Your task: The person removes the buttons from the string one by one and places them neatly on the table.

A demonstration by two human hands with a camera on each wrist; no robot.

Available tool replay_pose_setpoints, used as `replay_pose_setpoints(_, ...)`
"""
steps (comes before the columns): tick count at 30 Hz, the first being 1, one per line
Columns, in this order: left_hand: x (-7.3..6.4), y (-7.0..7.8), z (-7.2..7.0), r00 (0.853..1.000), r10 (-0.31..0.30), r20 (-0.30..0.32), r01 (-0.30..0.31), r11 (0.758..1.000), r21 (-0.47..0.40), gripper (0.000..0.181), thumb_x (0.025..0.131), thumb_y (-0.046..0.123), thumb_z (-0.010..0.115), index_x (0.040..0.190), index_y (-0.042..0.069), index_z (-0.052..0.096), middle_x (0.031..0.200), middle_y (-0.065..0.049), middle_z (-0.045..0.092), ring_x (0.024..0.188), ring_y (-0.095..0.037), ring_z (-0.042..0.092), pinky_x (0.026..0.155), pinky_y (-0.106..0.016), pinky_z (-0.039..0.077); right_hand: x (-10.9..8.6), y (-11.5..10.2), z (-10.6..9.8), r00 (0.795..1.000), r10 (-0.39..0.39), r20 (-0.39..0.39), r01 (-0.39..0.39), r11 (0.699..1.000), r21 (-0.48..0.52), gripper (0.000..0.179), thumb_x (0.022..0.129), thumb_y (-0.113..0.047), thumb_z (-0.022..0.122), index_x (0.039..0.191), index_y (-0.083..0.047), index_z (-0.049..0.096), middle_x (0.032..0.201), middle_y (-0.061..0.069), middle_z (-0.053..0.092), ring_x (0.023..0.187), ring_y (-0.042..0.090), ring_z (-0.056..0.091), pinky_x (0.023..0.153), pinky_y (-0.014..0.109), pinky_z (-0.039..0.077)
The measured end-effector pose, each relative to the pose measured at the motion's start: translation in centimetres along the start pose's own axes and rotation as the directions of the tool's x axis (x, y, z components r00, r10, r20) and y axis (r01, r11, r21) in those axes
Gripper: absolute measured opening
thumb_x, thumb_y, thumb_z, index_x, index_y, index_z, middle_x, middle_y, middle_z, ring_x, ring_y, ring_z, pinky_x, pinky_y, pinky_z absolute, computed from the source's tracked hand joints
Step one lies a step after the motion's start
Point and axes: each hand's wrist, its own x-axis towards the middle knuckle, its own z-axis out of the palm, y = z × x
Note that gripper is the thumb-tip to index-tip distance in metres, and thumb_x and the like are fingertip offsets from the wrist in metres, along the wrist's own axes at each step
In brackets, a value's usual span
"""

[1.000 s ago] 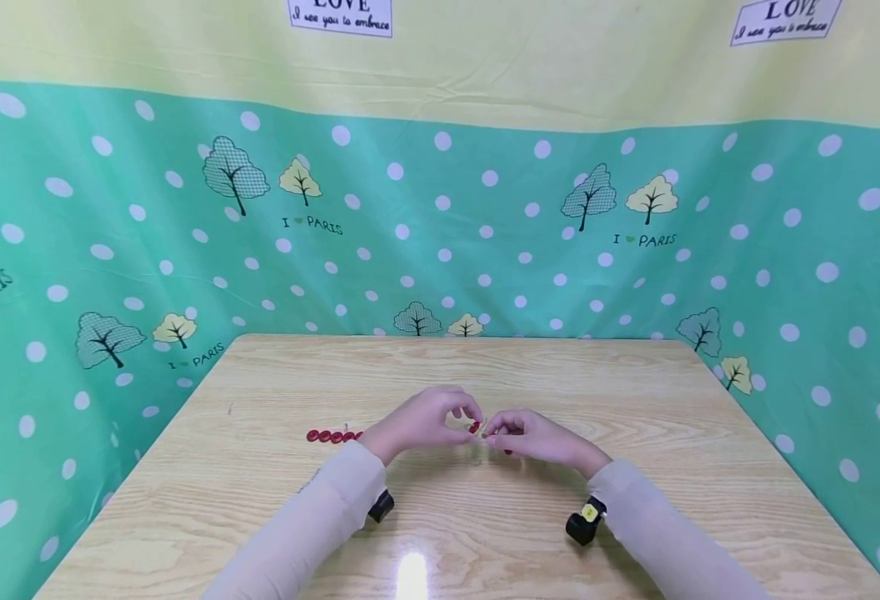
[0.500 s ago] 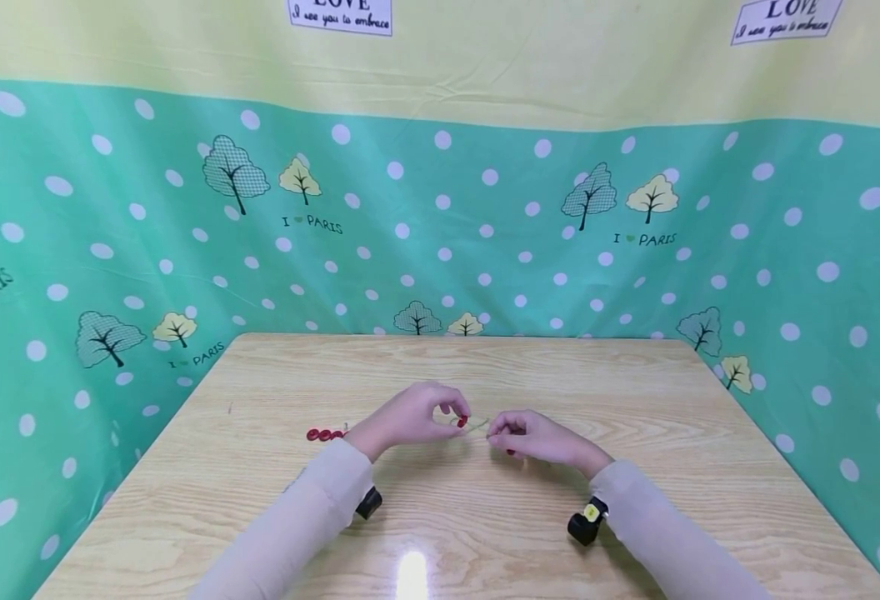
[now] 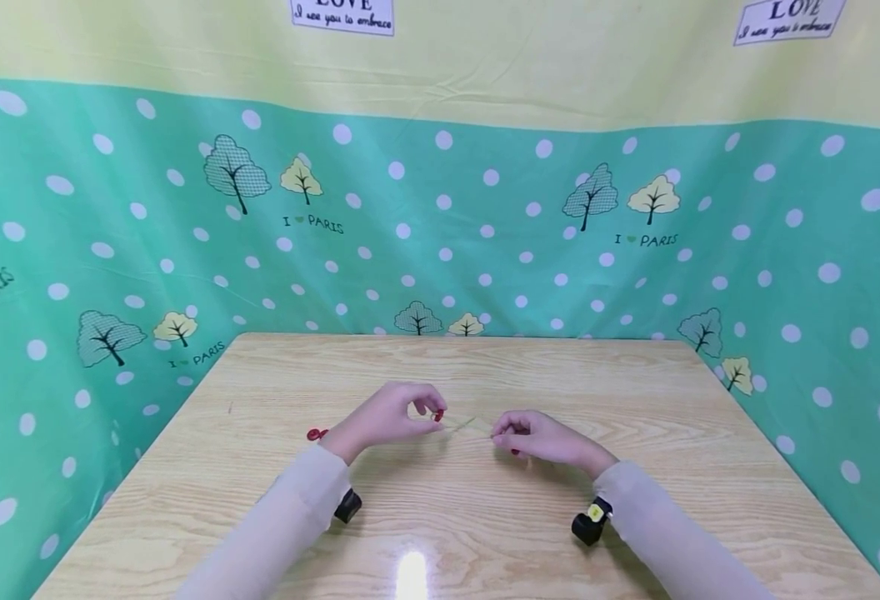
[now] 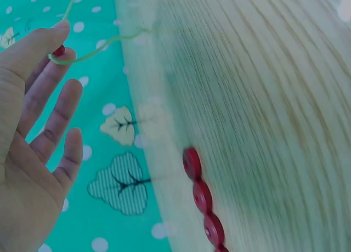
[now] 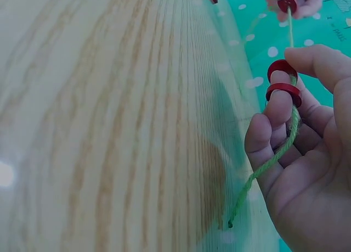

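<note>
Red btn. row (image 4: 202,196): was cut off by L wrist view's btm. edge. Held btn. (image 4: 58,51): was mostly hidden by L hand (image 4: 26,156) there.

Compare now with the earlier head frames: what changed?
The left hand moved to the person's left, away from the right hand, carrying its pinched red button. More green string shows between the hands, and the left hand hides more of the row of buttons from the head camera. No new grasp or release shows. The right hand stayed almost in place.
</note>
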Motion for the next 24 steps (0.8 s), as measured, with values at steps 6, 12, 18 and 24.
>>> replay_pose_setpoints(6,-1.2,-0.8,-0.9,0.999,-0.027,-0.020,0.027,1.000,0.006,0.025,0.088,0.020,0.080,0.110,0.011,0.071,0.101,0.013,0.069,0.093,-0.012,0.064,0.085,-0.044,0.054,-0.1,0.0,0.0,1.000,0.004,0.001,-0.004,1.000,-0.014,0.025,0.103,-0.027,0.058,0.112,-0.004,0.065,0.077,0.000,0.055,0.066,0.015,0.051,0.055,0.026,0.044)
replay_pose_setpoints(12,-2.3,-1.7,-2.0,0.996,-0.084,-0.023,0.084,0.996,0.027,0.026,0.088,0.025,0.080,0.110,0.013,0.072,0.099,0.016,0.067,0.092,-0.010,0.062,0.086,-0.043,0.054,-0.1,0.1,0.0,1.000,0.004,0.001,-0.004,1.000,-0.018,0.024,0.103,-0.027,0.058,0.111,-0.005,0.064,0.077,0.000,0.054,0.066,0.014,0.050,0.055,0.026,0.045)
replay_pose_setpoints(18,-3.4,-2.3,-2.9,0.995,-0.093,-0.030,0.094,0.994,0.048,0.025,0.088,0.023,0.080,0.109,0.012,0.072,0.098,0.014,0.067,0.091,-0.010,0.061,0.085,-0.045,0.054,-0.1,0.2,-0.1,1.000,0.009,-0.001,-0.009,1.000,-0.026,0.025,0.103,-0.028,0.059,0.111,-0.005,0.065,0.078,0.001,0.055,0.067,0.015,0.051,0.056,0.025,0.042)
replay_pose_setpoints(24,-4.2,-2.6,-3.5,0.993,-0.114,-0.042,0.117,0.991,0.058,0.023,0.088,0.022,0.080,0.108,0.012,0.072,0.097,0.014,0.067,0.090,-0.012,0.062,0.085,-0.046,0.053,0.0,0.1,-0.1,1.000,0.001,0.003,-0.001,1.000,-0.023,0.026,0.103,-0.029,0.058,0.111,-0.005,0.064,0.079,0.002,0.056,0.069,0.018,0.052,0.056,0.027,0.044)
